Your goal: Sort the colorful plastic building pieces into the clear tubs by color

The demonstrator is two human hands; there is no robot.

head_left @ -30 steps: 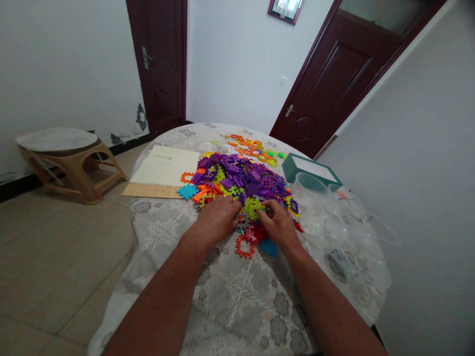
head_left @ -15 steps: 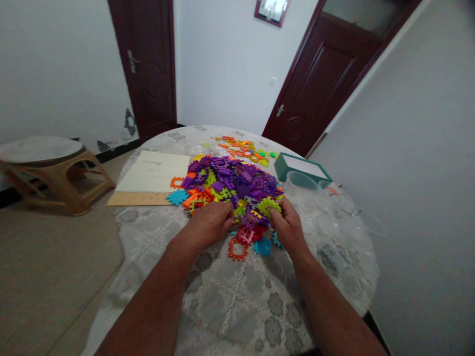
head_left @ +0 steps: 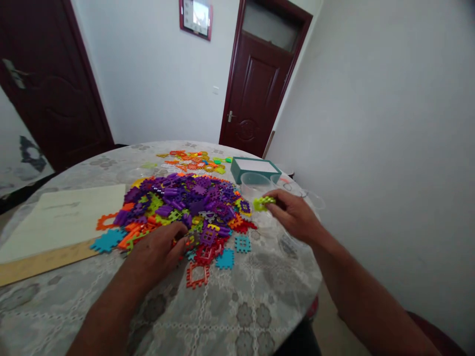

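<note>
A heap of plastic interlocking building pieces (head_left: 200, 190), mostly purple with green, orange and red among them, lies on the table. My right hand (head_left: 295, 215) is raised to the right of the heap, pinching a lime-green interlocking piece (head_left: 261, 203) between thumb and fingers. At the heap's near side, my left hand (head_left: 159, 249) has its fingers curled and its thumb close to them; what it grips, if anything, is hidden. Just past its thumb is an olive-coloured piece (head_left: 193, 240). Flat blue pieces (head_left: 225, 259) and an orange-red frame piece (head_left: 197, 275) lie nearest me.
Behind my right hand stand a clear plastic tub (head_left: 254, 184) and a green box (head_left: 256, 169) with a white top. More orange and yellow pieces (head_left: 196, 162) are scattered at the back. To the left lie a cream sheet (head_left: 63, 217) and a wooden strip (head_left: 48, 262).
My right hand has lifted the lime-green piece off the heap and carried it right, towards the clear tub. My left hand stays at the heap's near side. The view has turned right.
</note>
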